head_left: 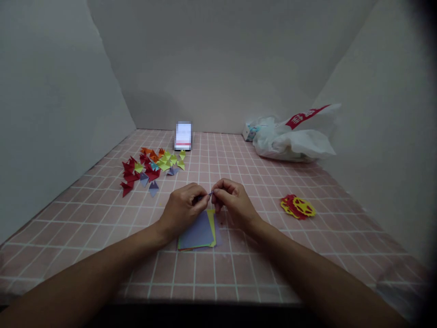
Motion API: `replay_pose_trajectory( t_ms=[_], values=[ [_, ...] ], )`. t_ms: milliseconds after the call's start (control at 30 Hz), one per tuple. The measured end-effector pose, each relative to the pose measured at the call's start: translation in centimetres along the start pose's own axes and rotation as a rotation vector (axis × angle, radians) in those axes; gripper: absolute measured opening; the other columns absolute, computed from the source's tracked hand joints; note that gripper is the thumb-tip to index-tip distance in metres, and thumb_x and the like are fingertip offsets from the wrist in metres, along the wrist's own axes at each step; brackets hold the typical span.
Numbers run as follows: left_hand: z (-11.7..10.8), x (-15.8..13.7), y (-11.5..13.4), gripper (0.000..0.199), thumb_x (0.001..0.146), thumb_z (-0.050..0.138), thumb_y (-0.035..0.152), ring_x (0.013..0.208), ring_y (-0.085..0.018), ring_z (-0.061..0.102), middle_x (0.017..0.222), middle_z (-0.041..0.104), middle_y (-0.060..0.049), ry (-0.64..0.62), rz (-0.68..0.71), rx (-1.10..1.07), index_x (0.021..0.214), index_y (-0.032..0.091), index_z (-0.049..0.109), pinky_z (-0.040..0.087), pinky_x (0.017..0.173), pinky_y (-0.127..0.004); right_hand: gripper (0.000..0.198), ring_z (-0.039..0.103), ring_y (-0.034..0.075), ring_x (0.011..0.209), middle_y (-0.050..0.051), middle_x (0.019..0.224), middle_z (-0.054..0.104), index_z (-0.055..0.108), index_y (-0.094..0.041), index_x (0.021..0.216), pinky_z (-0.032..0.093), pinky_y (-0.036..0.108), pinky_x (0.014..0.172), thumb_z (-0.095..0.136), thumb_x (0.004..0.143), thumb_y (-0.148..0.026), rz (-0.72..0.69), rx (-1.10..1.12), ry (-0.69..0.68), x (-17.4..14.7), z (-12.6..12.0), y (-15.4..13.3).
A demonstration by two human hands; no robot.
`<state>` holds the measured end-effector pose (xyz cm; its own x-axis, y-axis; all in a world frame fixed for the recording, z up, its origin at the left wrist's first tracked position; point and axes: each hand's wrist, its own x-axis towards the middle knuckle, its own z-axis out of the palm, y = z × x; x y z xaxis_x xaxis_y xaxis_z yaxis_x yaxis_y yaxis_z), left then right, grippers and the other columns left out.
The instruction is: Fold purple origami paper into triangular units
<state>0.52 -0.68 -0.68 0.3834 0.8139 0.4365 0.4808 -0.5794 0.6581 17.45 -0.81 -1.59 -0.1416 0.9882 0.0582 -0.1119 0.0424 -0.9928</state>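
Observation:
Between my two hands is a small folded piece of purple paper (210,193), mostly hidden by the fingers. My left hand (186,202) pinches one end of it between thumb and forefinger. The other end is pinched by my right hand (234,198), the fingertips almost meeting the left ones. Just below lies a stack of square coloured paper (198,232), purple on top with yellow and other edges peeking out. Off to the left sits a group of folded paper pieces (152,171) in red, orange, yellow, blue and purple.
A lit phone (183,135) stands upright near the back wall. Red and yellow cut-out shapes (298,207) lie in a pile on the right. Behind them rests a white plastic bag (290,141) beside a small box (249,131). Pink checked cloth (259,273) covers the table.

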Motion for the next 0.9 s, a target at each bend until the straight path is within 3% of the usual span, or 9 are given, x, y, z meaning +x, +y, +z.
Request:
replay_pose_trajectory(
  t_ms=[200,600,767,900],
  values=[
    [-0.2,0.2,0.0,0.025,0.090,0.058,0.036,0.063,-0.013,0.054,0.070,0.062,-0.001,-0.090,-0.301,-0.329,0.079,0.015,0.067,0.042,0.060,-0.025,0.015,0.056,0.007,0.045,-0.004,0.066,0.061,0.061,-0.018,0.084,0.045,0.021,0.045,0.065,0.083,-0.032,-0.034,0.086,-0.080,0.0,0.0,0.1],
    [-0.2,0.4,0.1,0.027,0.084,0.065,0.042,0.060,-0.010,0.054,0.069,0.059,0.001,-0.150,-0.403,-0.552,0.077,0.015,0.064,0.044,0.057,-0.022,0.024,0.056,0.007,0.045,-0.004,0.065,0.060,0.055,-0.018,0.075,0.045,0.020,0.044,0.061,0.089,-0.037,-0.077,0.011,-0.070,0.1,0.0,0.1],
    [-0.3,0.5,0.1,0.030,0.079,0.070,0.044,0.059,-0.010,0.057,0.070,0.060,0.002,-0.162,-0.521,-0.694,0.074,0.015,0.062,0.047,0.059,-0.023,0.012,0.056,0.008,0.047,-0.006,0.068,0.059,0.056,-0.020,0.088,0.047,0.022,0.046,0.063,0.086,-0.029,-0.145,0.051,-0.089,0.1,-0.2,-0.5],
    [-0.6,0.5,-0.2,0.030,0.076,0.075,0.043,0.059,-0.008,0.057,0.071,0.057,0.004,-0.208,-0.593,-0.813,0.074,0.016,0.060,0.049,0.061,-0.022,0.007,0.057,0.008,0.051,-0.006,0.069,0.056,0.057,-0.019,0.085,0.047,0.022,0.049,0.063,0.082,-0.020,-0.200,-0.034,-0.167,0.0,-0.4,-1.2]
  ],
)
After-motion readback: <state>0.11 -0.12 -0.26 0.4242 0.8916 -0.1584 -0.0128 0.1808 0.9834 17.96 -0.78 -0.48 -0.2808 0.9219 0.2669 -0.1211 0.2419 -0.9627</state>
